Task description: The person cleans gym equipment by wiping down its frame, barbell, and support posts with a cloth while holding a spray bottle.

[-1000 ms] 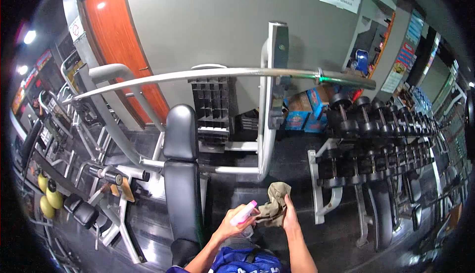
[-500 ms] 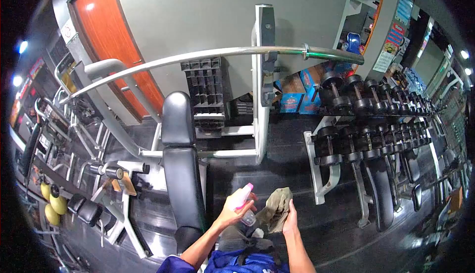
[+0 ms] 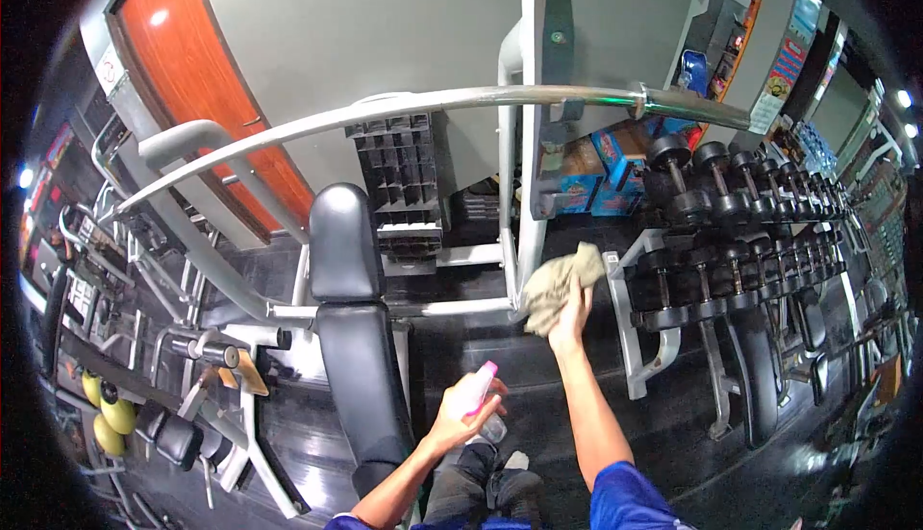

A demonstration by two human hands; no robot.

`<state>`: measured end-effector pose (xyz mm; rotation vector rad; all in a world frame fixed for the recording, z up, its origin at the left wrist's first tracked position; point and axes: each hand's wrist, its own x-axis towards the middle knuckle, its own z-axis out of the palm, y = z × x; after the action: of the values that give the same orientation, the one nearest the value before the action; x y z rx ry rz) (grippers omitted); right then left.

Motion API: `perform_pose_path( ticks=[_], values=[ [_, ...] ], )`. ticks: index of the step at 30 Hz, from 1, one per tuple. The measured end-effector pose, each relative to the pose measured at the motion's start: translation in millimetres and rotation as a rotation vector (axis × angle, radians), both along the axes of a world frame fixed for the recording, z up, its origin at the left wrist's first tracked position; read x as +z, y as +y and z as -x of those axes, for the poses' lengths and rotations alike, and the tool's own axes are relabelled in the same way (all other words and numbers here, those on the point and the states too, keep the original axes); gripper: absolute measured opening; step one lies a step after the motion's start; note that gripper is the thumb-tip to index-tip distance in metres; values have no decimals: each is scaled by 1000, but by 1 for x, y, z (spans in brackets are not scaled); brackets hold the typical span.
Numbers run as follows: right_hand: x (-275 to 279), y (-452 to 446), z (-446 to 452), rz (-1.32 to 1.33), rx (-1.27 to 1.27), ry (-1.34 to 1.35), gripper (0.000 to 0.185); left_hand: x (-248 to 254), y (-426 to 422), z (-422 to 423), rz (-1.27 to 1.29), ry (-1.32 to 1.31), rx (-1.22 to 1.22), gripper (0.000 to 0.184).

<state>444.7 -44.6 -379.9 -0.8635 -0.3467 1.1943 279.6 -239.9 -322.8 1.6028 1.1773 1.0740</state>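
My left hand (image 3: 457,417) is wrapped round a spray bottle (image 3: 474,392) with a pink and white top and a clear body, low in the middle of the view. Further forward and to the right, my right hand (image 3: 571,320) grips a crumpled olive-beige cloth (image 3: 561,285), raised in front of the bench frame's upright (image 3: 535,146). Left of both hands stands a black padded bench (image 3: 361,376) with its backrest up. A long metal bar (image 3: 442,99) crosses above the bench.
A rack of dumbbells (image 3: 711,285) stands on the right. Behind the frame are a black slotted holder (image 3: 396,179) and blue boxes (image 3: 615,160). At the left are a machine with roller pads (image 3: 207,347), yellow-green balls (image 3: 115,415) and an orange-brown door (image 3: 183,59).
My right hand has moved up and forward with the cloth, away from my left hand. My left hand still holds the bottle at about the same place. The camera view has shifted.
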Motion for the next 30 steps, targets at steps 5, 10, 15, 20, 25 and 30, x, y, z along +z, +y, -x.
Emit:
perform_pose_path(
  ticks=[5, 10, 15, 20, 25, 30],
  values=[
    [-18, 107, 62, -176, -363, -929, 19, -19, -1, 16, 222, -174, 72, 26],
    [-81, 132, 82, -169, -399, -1268, 28, -38, 0, 33, 301, -257, 117, 31],
    [-104, 106, 65, -238, -103, -1363, 46, -48, 11, 45, 305, -200, 107, 29],
    [-98, 92, 65, -24, -140, -903, 43, -46, 24, 42, 348, -417, 162, 27],
    [-47, 123, 80, -227, -509, -980, 41, -57, 31, 41, 349, -475, 180, 28],
    [-62, 121, 87, -263, -456, -1104, 40, -62, 29, 45, 346, -497, 210, 32]
  ],
)
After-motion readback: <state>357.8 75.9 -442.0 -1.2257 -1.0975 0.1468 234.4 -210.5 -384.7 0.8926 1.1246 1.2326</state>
